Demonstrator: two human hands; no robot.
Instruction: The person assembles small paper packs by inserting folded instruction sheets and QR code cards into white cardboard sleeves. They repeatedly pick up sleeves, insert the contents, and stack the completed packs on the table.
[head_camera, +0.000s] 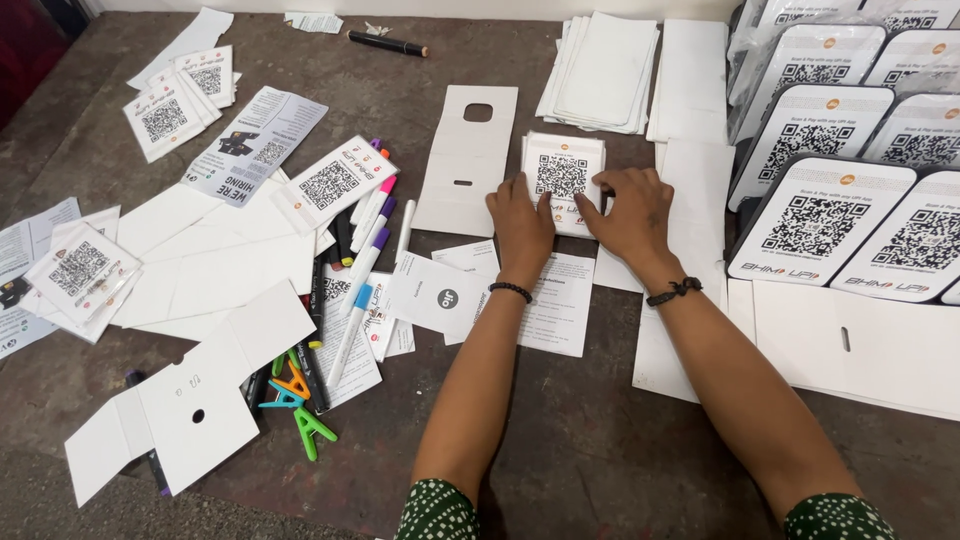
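A small square card with a black-and-white scan code (563, 178) is held flat on the grey worktop (580, 450), just above the centre of the frame. It is pressed at its lower left edge by the left hand (522, 222) and at its right edge by the right hand (632, 212); both hands are laid palm down with fingers spread and lightly curled on the card's edges, not closed around it. A black bracelet is worn on each wrist. Directly left of the card a white die-cut cardboard blank (468, 160) is seen lying flat, and printed leaflets (560, 305) lie under the wrists. At the right edge, larger rounded scan-code boards (822, 222) are stacked in overlapping rows. Left of centre, several marker pens (365, 255) are scattered over white sheets, with more small code cards (80, 270) towards the left edge. A black marker (387, 44) lies at the top of the frame
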